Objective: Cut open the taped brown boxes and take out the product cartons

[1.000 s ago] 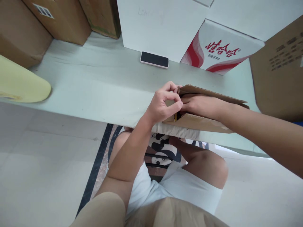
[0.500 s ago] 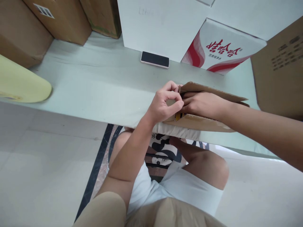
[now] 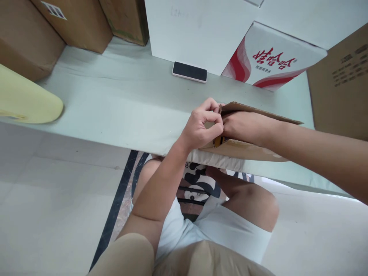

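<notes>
A brown cardboard box (image 3: 250,149) with raised flaps lies along the table's near edge. At its left end, my left hand (image 3: 201,124) is closed, thumb and fingers curled on the box's edge. My right hand (image 3: 240,124) reaches into the opening between the flaps from the right. Its fingers are out of sight inside the box, so what they touch does not show. A small yellow-and-black printed patch (image 3: 219,142) shows at the box's left corner, just below my hands.
Behind the box stand a white-and-red carton (image 3: 270,63) and a large white box (image 3: 184,34), with a phone-like black slab (image 3: 189,71) before it. Brown cartons (image 3: 77,27) fill the back left. A yellow rounded object (image 3: 28,96) lies left; a large brown carton (image 3: 342,88) stands right.
My right hand has gone deeper into the box, its fingers now hidden. My left hand stays at the box's left end. The view has shifted slightly.
</notes>
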Available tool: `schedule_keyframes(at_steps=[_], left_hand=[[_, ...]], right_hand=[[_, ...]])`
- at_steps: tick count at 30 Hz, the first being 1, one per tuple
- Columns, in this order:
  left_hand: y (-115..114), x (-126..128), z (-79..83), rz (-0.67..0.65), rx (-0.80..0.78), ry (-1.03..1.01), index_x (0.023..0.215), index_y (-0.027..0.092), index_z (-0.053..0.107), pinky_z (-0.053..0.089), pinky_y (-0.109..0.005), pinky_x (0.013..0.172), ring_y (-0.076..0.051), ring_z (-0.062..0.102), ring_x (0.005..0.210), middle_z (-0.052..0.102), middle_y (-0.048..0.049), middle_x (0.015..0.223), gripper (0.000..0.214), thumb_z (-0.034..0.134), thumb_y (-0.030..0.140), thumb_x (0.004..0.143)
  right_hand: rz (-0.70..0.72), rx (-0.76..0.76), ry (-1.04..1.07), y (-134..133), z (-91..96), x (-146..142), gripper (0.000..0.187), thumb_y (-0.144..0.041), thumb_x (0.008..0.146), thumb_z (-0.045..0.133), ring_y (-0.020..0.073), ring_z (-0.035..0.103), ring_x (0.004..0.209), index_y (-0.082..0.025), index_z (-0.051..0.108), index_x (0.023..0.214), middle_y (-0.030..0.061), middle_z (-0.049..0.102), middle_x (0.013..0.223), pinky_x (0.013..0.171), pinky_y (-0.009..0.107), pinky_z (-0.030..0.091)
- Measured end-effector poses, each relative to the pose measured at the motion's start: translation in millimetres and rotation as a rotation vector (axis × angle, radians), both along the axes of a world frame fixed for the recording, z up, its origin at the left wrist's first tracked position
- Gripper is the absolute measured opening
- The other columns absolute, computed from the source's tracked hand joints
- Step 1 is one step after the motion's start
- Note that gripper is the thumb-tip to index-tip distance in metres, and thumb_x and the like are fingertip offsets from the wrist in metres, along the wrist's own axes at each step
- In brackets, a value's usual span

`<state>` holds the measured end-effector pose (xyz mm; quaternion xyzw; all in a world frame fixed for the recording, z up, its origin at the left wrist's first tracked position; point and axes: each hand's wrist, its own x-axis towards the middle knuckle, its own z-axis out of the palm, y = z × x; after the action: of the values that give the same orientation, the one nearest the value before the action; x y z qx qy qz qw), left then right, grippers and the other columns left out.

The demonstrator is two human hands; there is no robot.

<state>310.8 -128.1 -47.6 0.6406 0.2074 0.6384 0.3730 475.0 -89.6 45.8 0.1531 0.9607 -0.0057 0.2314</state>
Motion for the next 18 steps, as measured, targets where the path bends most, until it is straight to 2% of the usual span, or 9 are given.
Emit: schedule_keyframes(at_steps=[4,9,14,18], left_hand=[[-0.7,-0.8,0.7,-0.014,-0.013,-0.026,0.061,0.018,0.063,0.05,-0.056,0.116,-0.013,0.049,0.076,0.042,-0.0002,0.08,0.028,0.067,0.026,0.088],[-0.3,-0.5,0.9,-0.012,-0.005,-0.047,0.061,0.018,0.061,0.052,-0.053,0.115,-0.013,0.048,0.076,0.041,0.0,0.08,0.027,0.066,0.022,0.088],[-0.4,0.2,0.0,-0.02,-0.028,-0.063,0.062,0.018,0.062,0.051,-0.053,0.117,-0.013,0.049,0.078,0.041,0.0,0.081,0.026,0.066,0.021,0.088],[-1.2,-0.1,-0.5,-0.017,-0.03,-0.049,0.063,0.018,0.062,0.049,-0.053,0.119,-0.012,0.049,0.076,0.041,0.0006,0.081,0.026,0.064,0.02,0.088]], right_hand=[[0.06,-0.011,0.0,1.6,1.6,2.5,0.031,-0.012,0.096,0.05,0.025,0.072,0.098,-0.019,0.077,0.083,0.009,0.078,0.101,0.094,0.042,0.055],[0.053,-0.024,-0.005,3.0,-0.3,2.3,0.031,-0.014,0.096,0.05,0.0246,0.071,0.1,-0.021,0.078,0.085,0.0073,0.078,0.101,0.096,0.041,0.054],[0.073,0.027,0.021,4.9,-8.7,4.1,0.03,-0.014,0.096,0.048,0.0253,0.07,0.104,-0.02,0.076,0.087,0.0084,0.077,0.102,0.098,0.04,0.053],[0.051,0.049,0.133,5.6,-20.6,15.1,0.028,-0.014,0.096,0.05,0.0255,0.068,0.113,-0.021,0.077,0.099,0.0085,0.077,0.104,0.099,0.039,0.053]])
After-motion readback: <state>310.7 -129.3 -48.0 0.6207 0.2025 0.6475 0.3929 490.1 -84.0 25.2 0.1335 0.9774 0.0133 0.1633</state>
